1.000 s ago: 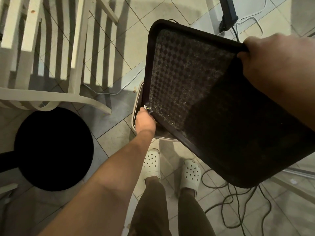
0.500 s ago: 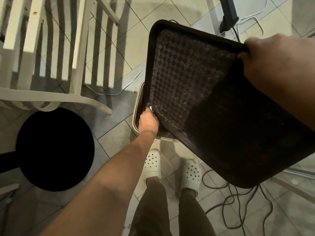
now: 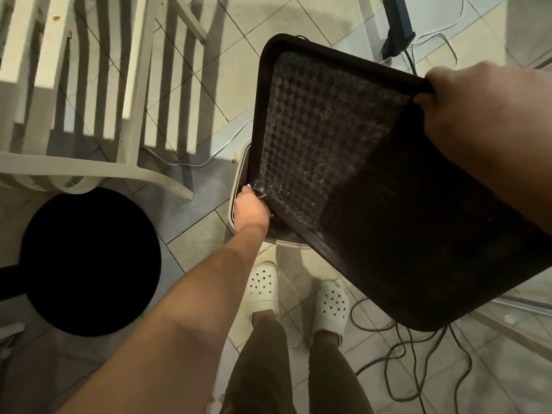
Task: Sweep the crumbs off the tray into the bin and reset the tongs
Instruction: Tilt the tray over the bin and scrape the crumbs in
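Note:
A dark brown tray with a checkered textured floor is tilted, its low corner over a pale bin on the floor. My right hand grips the tray's high rim. My left hand is at the low corner, curled round a small thin tool; only its tip shows, touching the tray. Fine crumbs dot the tray floor near that corner. Most of the bin is hidden behind the tray. No tongs are visible that I can identify.
A white slatted chair stands to the left and a round black stool seat lower left. Dark cables loop on the tiled floor at right. My feet in white clogs are just before the bin.
My left hand shifted a little at the tray's low corner with the tool. The tray and my right hand have hardly moved.

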Demonstrator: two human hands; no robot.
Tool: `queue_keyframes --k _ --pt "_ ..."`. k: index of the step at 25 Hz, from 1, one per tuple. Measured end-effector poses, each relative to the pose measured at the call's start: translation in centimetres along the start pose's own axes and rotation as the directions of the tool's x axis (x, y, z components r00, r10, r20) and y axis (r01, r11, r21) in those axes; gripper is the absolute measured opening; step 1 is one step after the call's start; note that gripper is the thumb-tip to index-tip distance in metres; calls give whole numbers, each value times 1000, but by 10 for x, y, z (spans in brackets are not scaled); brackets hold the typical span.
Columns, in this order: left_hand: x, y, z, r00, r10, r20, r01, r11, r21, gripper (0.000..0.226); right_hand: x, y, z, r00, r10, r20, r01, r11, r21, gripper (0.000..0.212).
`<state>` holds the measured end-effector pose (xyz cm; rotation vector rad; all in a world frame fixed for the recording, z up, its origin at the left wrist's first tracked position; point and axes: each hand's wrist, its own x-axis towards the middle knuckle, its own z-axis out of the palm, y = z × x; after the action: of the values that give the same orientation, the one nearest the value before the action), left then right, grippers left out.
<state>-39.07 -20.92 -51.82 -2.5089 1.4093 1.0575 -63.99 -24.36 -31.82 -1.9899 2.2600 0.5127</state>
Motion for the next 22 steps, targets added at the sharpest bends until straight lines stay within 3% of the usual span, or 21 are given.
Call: queue_keyframes --k 2,5,7,11,15,20,22 --pt "-6 0 0 998 42 -41 -44 998 -48 21 0 0 1 1000 8 5 -8 1000 -4 29" --pt "-21 -2 7 970 237 -59 -244 955 -169 17 0 -1 1 1000 20 4 -20 1000 0 30" --pt "-33 -2 17 960 268 -78 -279 918 -283 17 0 -1 1 1000 18 6 -18 1000 7 30" --pt "-47 6 33 984 172 -43 -174 897 -407 18 0 0 1 1000 23 -9 -23 999 27 29" --pt "-30 6 29 996 -67 -66 38 927 -374 17 -1 1 3 1000 21 -21 -20 999 28 30" --pt "-38 7 30 992 113 -57 -127 902 -413 17 -3 2 2 1000 19 -10 -19 999 31 30" --pt "-27 9 28 996 80 -43 -90 913 -397 17 -4 3 1 1000 16 -20 -16 1000 25 30"
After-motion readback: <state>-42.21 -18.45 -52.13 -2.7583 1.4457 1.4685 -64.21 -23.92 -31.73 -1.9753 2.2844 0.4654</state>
